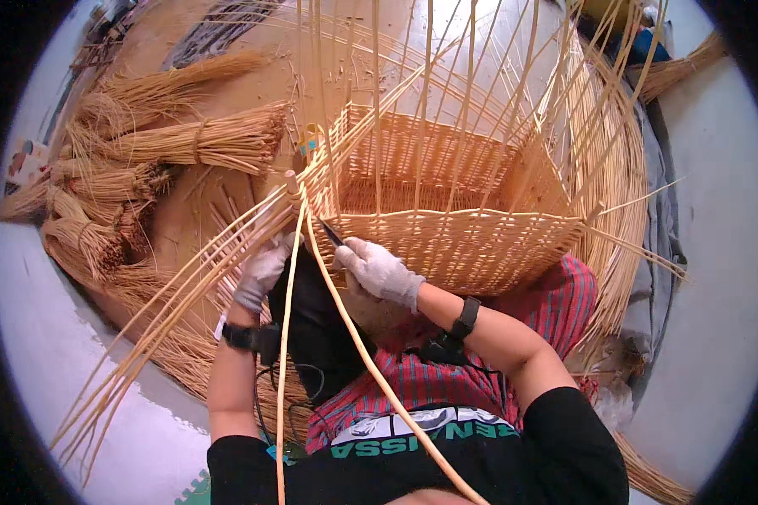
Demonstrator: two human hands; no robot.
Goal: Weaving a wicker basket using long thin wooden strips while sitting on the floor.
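Okay, nearest first: two long pale rods (365, 353) drop from the basket's left corner across the black shirt (514, 467) and striped trousers (564, 307). Left hand (264, 268), gloved, is up by that corner under a fan of rods (248, 238); fingers mostly hidden, so can't tell if its grip is closed on anything. Right hand (379, 269), also gloved: grip clamped on a dark pointed tool (332, 232), tip up at the near rim, just right of where the two rods leave the corner.

Woven basket (455, 248) sits beyond the lap, opening up, near wall toward the person. Short post (292, 187) at its left corner, another (594, 212) at the right.

Progress, my read: walls look done, woven to a fairly even height, with a smooth strand along the near top edge. Not finished: tall stakes (425, 93) stand free above the weave, and loose ends (640, 251) poke out past the right corner, same at the left. Looks like edge and corner work, trimming probably left.

Farther out: tied bundles (202, 145) on the floor at left, a long heap of rods (619, 168) at right, dark grey cloth (219, 29) at the back.
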